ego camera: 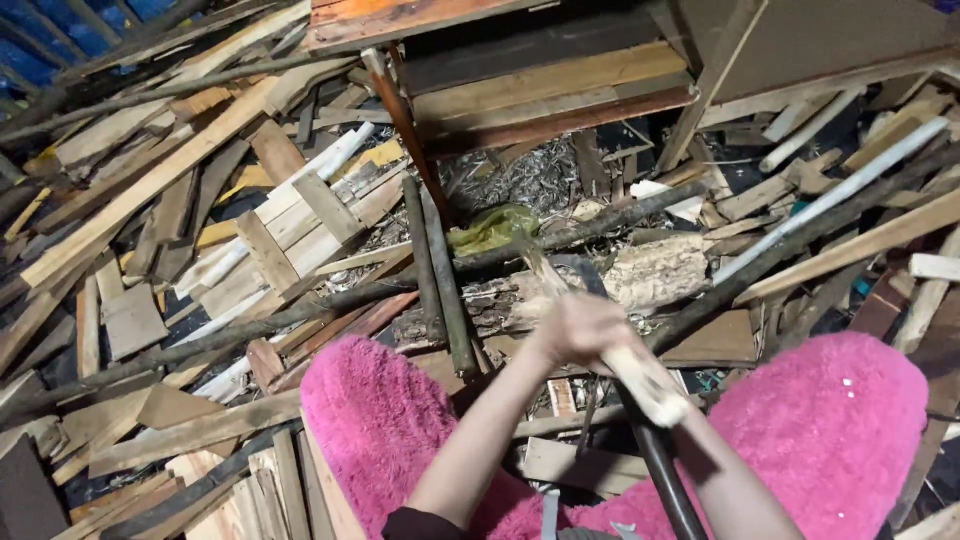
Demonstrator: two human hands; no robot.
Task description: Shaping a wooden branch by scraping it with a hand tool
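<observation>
Two hands on one tool | left hand (580, 328) clenched high on dark handle (660, 470) | right hand (648, 385) wrapped just below — blurred | handle runs from lap forward-left | log (640, 275) lies crosswise just ahead — left hand nearer | scrap planks (150, 185) around

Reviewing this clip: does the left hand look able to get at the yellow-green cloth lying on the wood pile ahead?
Probably yes. The left hand is closed around a dark handle, but the yellow-green cloth lies just beyond it on top of the scrap wood, uncovered, with nothing standing between.
</observation>
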